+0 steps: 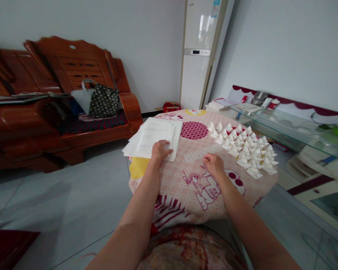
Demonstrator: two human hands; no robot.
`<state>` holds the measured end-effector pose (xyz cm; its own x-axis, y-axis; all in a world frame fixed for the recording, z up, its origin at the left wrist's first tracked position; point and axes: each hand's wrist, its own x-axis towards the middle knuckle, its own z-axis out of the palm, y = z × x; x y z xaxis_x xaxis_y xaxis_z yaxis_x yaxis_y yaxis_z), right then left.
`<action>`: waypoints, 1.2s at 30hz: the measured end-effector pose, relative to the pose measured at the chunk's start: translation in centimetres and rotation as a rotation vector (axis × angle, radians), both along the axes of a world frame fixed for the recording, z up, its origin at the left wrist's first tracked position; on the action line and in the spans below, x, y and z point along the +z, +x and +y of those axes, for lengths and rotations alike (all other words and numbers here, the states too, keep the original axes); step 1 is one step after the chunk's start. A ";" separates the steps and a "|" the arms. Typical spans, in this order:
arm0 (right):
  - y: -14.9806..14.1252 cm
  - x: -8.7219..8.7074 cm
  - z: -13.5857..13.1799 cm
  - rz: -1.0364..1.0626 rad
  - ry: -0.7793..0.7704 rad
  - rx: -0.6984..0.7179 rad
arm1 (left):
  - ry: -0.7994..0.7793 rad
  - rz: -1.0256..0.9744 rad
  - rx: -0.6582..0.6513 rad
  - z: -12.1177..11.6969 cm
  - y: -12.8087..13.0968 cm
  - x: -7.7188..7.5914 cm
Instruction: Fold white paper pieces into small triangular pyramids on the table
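Observation:
A loose stack of white paper sheets lies at the left of the round table. On its lower right part rests my left hand, thumb and fingers apart. My right hand is held low over the patterned tablecloth, its fingers curled together. Whatever is between those fingers is hidden. Just beyond it runs a pale row of thin whitish strips. Many small folded white paper pieces with pointed tops stand close together at the table's right side.
A glass-topped cabinet borders the table on the right, with papers and metal containers on it. Behind stands a tall white appliance. A wooden sofa at the left holds a patterned bag.

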<state>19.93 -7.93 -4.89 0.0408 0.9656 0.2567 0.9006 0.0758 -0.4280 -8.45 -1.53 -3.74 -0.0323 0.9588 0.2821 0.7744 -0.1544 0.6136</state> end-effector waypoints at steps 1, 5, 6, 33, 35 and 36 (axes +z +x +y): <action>0.0 0.0 0.0 0.000 -0.002 0.000 | 0.000 0.011 -0.009 -0.1 0.1 0.0; 0.0 0.1 0.1 -0.013 -0.011 -0.003 | -0.037 0.060 0.008 -0.4 0.4 0.2; 0.0 0.1 0.1 -0.018 -0.016 -0.006 | -0.041 0.064 0.010 -0.4 0.4 0.2; 0.1 0.4 0.1 -0.026 -0.056 -0.007 | 0.049 0.070 0.027 -0.4 1.0 0.2; 0.1 0.3 0.1 -0.023 -0.052 -0.003 | 0.034 0.032 0.021 -0.3 0.8 0.2; 0.1 0.2 0.1 -0.022 -0.050 0.000 | 0.020 0.013 0.016 -0.3 0.7 0.2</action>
<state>20.03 -7.82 -4.64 0.0353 0.9773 0.2091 0.9098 0.0552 -0.4114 -7.77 -1.80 -3.54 -0.0440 0.9525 0.3014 0.7848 -0.1538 0.6004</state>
